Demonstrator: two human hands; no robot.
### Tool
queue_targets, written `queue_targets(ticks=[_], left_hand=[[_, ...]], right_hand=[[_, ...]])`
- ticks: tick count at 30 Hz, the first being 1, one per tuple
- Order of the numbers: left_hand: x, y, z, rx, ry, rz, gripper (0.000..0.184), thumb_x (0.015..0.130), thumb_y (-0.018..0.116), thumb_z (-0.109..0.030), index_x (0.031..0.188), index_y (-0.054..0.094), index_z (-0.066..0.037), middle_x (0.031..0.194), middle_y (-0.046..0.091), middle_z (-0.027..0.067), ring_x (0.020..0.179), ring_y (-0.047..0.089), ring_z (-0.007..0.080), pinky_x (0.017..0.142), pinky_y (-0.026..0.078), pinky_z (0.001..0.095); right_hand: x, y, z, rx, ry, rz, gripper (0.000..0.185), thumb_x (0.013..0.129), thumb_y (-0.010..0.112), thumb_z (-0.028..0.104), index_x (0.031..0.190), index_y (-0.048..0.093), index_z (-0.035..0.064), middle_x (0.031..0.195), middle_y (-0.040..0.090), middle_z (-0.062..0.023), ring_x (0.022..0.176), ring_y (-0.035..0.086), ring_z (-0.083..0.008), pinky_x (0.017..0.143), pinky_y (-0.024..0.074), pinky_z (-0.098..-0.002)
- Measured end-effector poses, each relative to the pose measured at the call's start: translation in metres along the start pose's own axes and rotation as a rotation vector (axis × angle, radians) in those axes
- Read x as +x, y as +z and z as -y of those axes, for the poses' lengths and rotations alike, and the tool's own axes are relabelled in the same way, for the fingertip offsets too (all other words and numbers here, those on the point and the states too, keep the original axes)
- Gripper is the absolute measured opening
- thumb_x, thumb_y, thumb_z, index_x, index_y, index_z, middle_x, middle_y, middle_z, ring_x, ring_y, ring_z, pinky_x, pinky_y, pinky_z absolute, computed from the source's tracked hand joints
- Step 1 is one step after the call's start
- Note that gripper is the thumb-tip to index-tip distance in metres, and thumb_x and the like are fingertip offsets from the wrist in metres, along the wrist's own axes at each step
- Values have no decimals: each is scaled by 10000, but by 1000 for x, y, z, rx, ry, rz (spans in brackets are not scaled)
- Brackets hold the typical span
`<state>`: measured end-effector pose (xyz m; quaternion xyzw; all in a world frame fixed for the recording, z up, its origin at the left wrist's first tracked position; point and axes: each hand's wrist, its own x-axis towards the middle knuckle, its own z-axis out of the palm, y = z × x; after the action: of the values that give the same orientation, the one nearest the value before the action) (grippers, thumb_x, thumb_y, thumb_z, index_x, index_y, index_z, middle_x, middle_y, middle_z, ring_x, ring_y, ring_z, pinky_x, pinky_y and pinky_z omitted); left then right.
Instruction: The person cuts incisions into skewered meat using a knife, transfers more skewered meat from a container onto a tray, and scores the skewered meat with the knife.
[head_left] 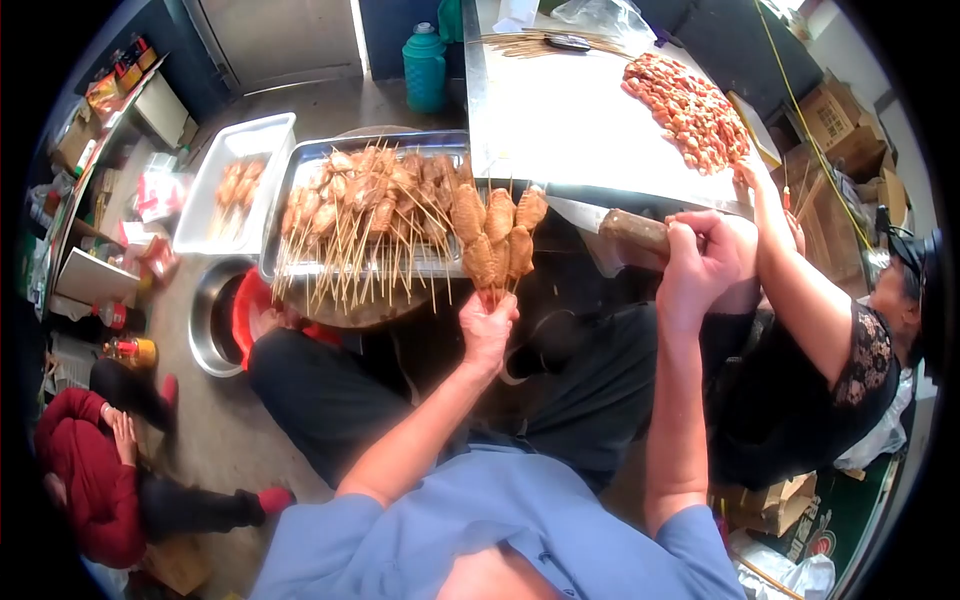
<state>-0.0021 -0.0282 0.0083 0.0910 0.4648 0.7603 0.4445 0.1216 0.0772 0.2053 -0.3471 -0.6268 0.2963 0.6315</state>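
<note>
My left hand (487,335) is closed around the sticks of several meat skewers (497,240), held upright with the brown meat pieces above my fist. To their left, a metal tray (275,225) holds a pile of skewered meat (375,190), with bare sticks pointing toward me. My right hand (695,250) grips the wooden handle of a knife (635,232). Its blade points left, by the near edge of the white table (570,120), and is partly hidden behind the handle.
A white bin (200,215) with skewers stands left of the tray, above a metal bowl (207,320). Cut meat (690,115) and loose sticks (520,42) lie on the table. A co-worker's hand (750,172) reaches the meat; another person (90,480) sits lower left.
</note>
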Motion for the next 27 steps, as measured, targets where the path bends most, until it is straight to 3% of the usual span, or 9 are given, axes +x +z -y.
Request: queue_targets(ticks=[3, 4, 7, 11, 15, 17, 19, 24, 27], left_hand=[[1, 0, 0, 15, -8, 3, 73, 868, 648, -48, 854, 585, -81, 668, 595, 14, 462, 448, 32, 408, 330, 162], [1, 0, -1, 22, -4, 4, 70, 867, 649, -50, 853, 588, -81, 667, 594, 12, 464, 449, 32, 409, 330, 161], [-2, 3, -9, 51, -58, -7, 83, 875, 617, -24, 830, 574, -78, 664, 567, -10, 506, 454, 38, 464, 335, 174], [5, -1, 3, 27, -14, 10, 63, 867, 650, -53, 860, 596, -84, 664, 592, 6, 465, 453, 34, 412, 338, 160], [8, -2, 5, 37, -41, 5, 66, 867, 649, -54, 862, 592, -86, 662, 590, 6, 463, 455, 37, 409, 341, 164], [8, -3, 6, 29, -38, 14, 68, 869, 647, -54, 868, 588, -87, 661, 588, 6, 462, 454, 38, 408, 341, 166], [7, 0, 7, 82, -40, 6, 69, 876, 644, -63, 881, 579, -87, 665, 585, 4, 465, 455, 37, 405, 338, 169], [5, -2, 15, 44, -28, -17, 66, 887, 637, -72, 887, 572, -86, 670, 584, 5, 474, 460, 38, 404, 338, 173], [9, 2, 10, 31, -35, -25, 65, 890, 635, -71, 886, 572, -85, 671, 584, 6, 476, 459, 38, 405, 338, 173]], right_hand=[[18, 5, 5, -247, -24, 73, 45, 754, 613, -2, 713, 594, -2, 612, 583, -15, 553, 528, -81, 537, 417, -216], [24, 12, 16, -322, 63, 92, 80, 728, 620, 52, 705, 592, -19, 608, 593, -58, 556, 548, -124, 576, 440, -255], [49, 33, 25, -374, -7, 231, 106, 732, 608, 79, 714, 594, -25, 605, 596, -91, 572, 572, -168, 592, 452, -277], [70, 72, -5, -489, 87, 410, 180, 762, 585, 164, 772, 639, -7, 671, 648, -165, 653, 642, -264, 695, 503, -352], [49, 91, -34, -437, 240, 416, 183, 773, 570, 170, 770, 638, 1, 669, 652, -167, 652, 648, -295, 687, 508, -373], [32, 99, -42, -496, 164, 430, 172, 773, 583, 180, 768, 621, 12, 669, 641, -178, 665, 652, -316, 684, 509, -389], [10, 107, -56, -642, 3, 448, 153, 770, 592, 174, 764, 615, 23, 680, 639, -177, 677, 655, -324, 680, 510, -398], [18, 90, -31, -506, 144, 478, 140, 760, 619, 149, 751, 620, 10, 654, 642, -138, 628, 652, -226, 635, 508, -338], [36, 71, 15, -424, 25, 495, 127, 755, 611, 104, 747, 628, -22, 618, 625, -123, 564, 608, -198, 597, 488, -316]])
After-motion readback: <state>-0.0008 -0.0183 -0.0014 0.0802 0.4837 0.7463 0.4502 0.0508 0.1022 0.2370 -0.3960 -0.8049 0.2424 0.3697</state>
